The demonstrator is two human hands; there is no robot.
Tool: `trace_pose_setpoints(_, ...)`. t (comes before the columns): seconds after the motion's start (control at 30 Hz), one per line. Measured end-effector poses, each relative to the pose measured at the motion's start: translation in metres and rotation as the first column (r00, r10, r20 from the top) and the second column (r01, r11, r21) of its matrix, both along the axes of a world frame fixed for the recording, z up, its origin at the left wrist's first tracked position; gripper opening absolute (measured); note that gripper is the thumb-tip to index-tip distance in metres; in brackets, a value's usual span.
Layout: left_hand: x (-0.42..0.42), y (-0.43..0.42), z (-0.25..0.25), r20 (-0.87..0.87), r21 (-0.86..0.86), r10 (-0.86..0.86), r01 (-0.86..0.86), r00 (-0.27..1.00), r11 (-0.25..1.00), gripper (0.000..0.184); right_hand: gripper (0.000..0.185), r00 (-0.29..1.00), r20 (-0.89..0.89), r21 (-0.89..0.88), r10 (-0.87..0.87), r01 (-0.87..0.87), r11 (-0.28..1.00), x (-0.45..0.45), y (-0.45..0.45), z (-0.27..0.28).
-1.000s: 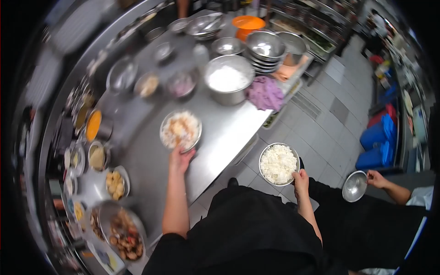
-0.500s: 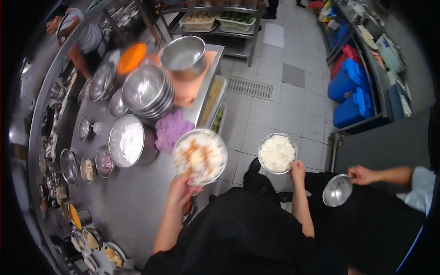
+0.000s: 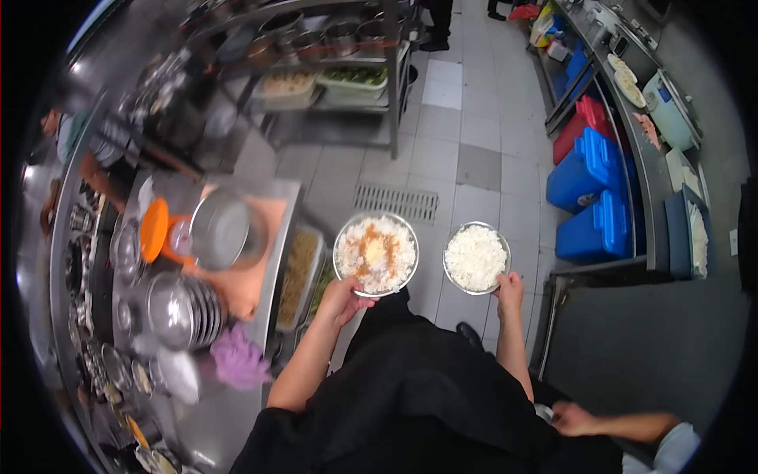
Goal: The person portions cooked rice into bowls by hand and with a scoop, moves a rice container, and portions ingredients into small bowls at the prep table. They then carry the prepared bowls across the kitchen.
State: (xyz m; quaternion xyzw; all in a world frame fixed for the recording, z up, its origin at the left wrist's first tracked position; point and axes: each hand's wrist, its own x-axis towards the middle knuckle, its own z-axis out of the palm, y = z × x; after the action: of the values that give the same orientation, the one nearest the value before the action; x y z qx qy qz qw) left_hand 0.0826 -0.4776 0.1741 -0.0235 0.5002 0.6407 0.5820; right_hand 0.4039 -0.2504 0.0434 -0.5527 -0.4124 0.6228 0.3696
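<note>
My left hand (image 3: 344, 300) is closed on the lower edge of a round metal bowl of white rice with orange-brown seasoning (image 3: 376, 254). A pale yellowish heap sits at the middle of that rice. With my right hand (image 3: 509, 291) I grip the rim of a second metal bowl, filled with plain white rice (image 3: 476, 257). Both bowls are held up over the tiled floor, side by side and apart. The fingers beneath each bowl are partly hidden.
To the left, a steel table (image 3: 213, 430) bears stacked metal bowls (image 3: 183, 312), a large pot (image 3: 221, 229) and a purple cloth (image 3: 238, 357). Blue bins (image 3: 594, 225) stand under the right counter. A co-worker's hand (image 3: 574, 419) is at lower right. A floor drain (image 3: 395, 201) lies ahead.
My view has turned and moved forward, away from the table's near part. Both bowls stay in my hands and are now closer together. The co-worker has dropped back to the lower right.
</note>
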Motion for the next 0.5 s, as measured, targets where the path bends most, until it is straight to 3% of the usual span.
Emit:
trace_pose_setpoints(0.2,-0.06,0.211,-0.037,0.035,-0.007,-0.096,0.096,0.995,0.995,0.043,0.015,0.997,-0.003,-0.019,-0.079,0.079,0.997,-0.024,0.165,-0.023)
trace_pose_setpoints(0.37,-0.089,0.406,-0.025,0.013,-0.049,-0.162,0.162,0.987,0.986,0.039,0.014,0.98,0.137,-0.03,-0.147,0.153,0.988,0.003,0.308,-0.036)
trace_pose_setpoints(0.5,-0.119,0.552,-0.024,-0.028,-0.063,-0.207,0.205,0.978,0.977,0.038,0.012,0.968,0.085,-0.074,-0.238,0.244,0.967,-0.005,0.424,-0.023)
